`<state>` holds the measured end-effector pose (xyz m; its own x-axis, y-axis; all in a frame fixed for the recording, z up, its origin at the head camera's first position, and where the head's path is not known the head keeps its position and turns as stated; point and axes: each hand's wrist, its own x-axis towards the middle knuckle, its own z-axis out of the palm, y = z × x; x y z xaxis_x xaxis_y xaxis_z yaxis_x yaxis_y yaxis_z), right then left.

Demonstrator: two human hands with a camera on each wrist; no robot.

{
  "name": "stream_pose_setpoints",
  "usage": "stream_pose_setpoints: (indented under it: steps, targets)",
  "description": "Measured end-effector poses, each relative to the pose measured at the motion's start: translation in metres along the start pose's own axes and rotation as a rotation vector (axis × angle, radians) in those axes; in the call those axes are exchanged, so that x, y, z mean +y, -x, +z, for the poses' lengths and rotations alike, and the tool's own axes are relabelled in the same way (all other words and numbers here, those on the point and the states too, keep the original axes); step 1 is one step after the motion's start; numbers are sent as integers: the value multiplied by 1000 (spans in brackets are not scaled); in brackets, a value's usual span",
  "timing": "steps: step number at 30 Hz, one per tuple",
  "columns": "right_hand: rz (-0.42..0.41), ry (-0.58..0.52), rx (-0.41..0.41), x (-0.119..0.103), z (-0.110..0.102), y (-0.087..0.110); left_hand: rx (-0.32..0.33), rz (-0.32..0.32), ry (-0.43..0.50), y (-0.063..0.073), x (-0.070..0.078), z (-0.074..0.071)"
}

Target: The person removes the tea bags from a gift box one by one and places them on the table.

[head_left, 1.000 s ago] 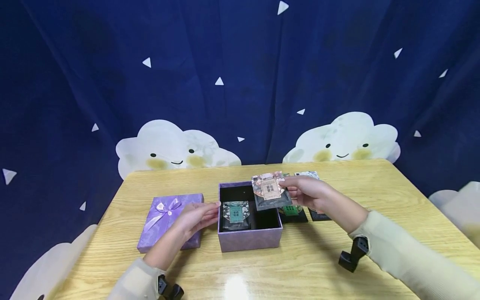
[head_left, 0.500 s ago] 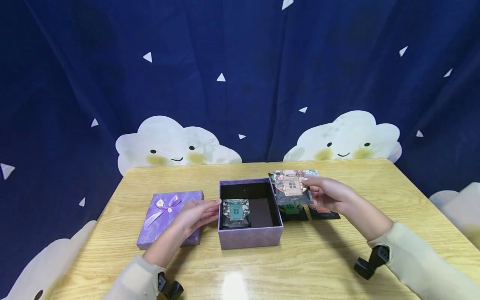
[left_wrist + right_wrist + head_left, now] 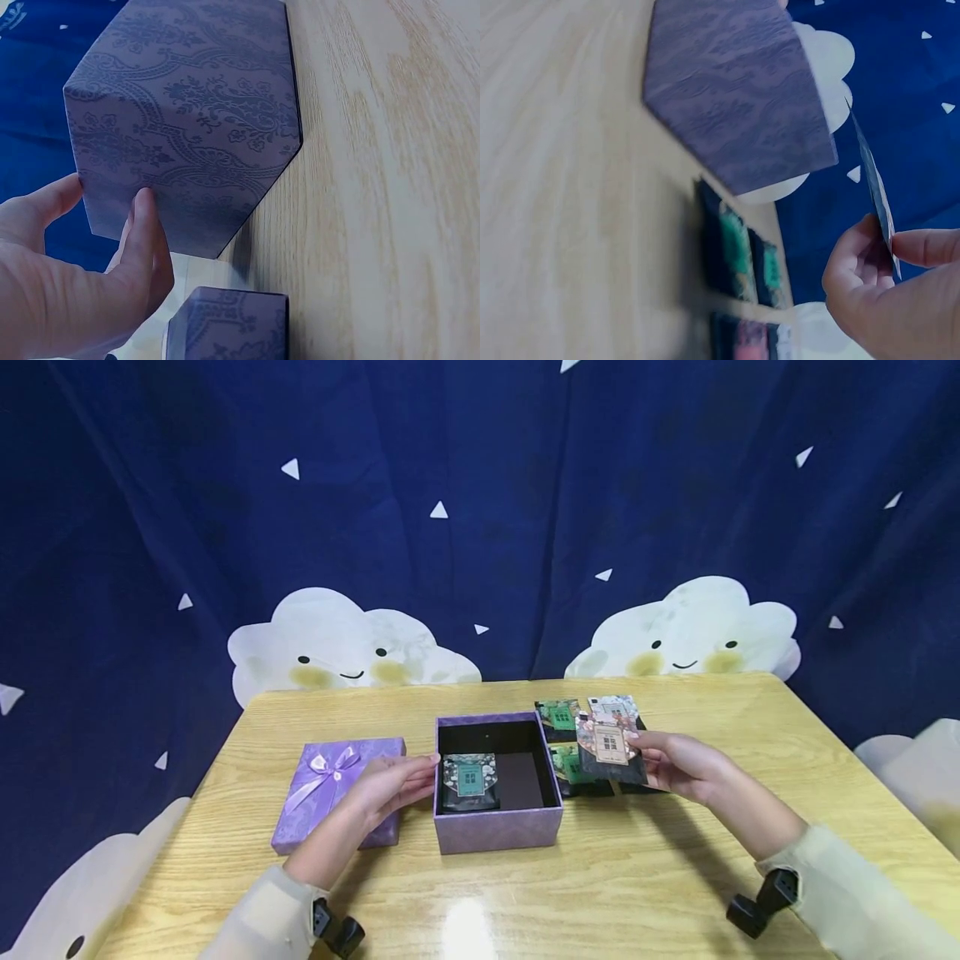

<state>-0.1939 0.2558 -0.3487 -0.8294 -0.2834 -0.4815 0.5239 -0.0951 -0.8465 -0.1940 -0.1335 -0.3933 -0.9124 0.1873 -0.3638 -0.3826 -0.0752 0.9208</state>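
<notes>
My right hand [image 3: 686,768] pinches a pink-labelled tea sachet [image 3: 609,747] between thumb and fingers, above the table to the right of the purple box [image 3: 498,832]. The right wrist view shows that sachet [image 3: 877,191] edge-on. Inside the box, a teal-labelled tea sachet [image 3: 470,781] lies at the left. My left hand [image 3: 393,785] holds the box's left side, thumb at the rim and fingertips against the outer wall. Two green-labelled sachets [image 3: 558,717] lie right of the box. A white-labelled sachet [image 3: 617,703] and a reddish-labelled one [image 3: 751,339] are partly hidden in the head view.
The purple lid [image 3: 322,814] with its ribbon bow lies left of the box, partly behind my left hand. All of this is on a wooden table [image 3: 585,893]. A dark blue curtain [image 3: 495,552] with cloud figures hangs behind the table.
My right hand has carried the pink-labelled sachet rightward from over the box to above the sachets on the table. My left hand has stayed at the box's left side.
</notes>
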Motion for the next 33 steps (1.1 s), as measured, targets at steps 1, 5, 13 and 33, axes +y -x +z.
stream_pose_setpoints:
  steps: [1, 5, 13, 33]
  targets:
    - [-10, 27, 8, 3, -2, -1, 1, 0, 5, 0, 0, 0]
    - [-53, 147, 43, 17, -11, -5, 2, 3, 14, 0, 0, -1]
    - [-17, 231, 65, 46, -20, -6, -9, 12, 7, -2, -3, -1]
    - [-54, 417, -49, 76, -11, -3, -24, 16, -9, 0, -3, -2]
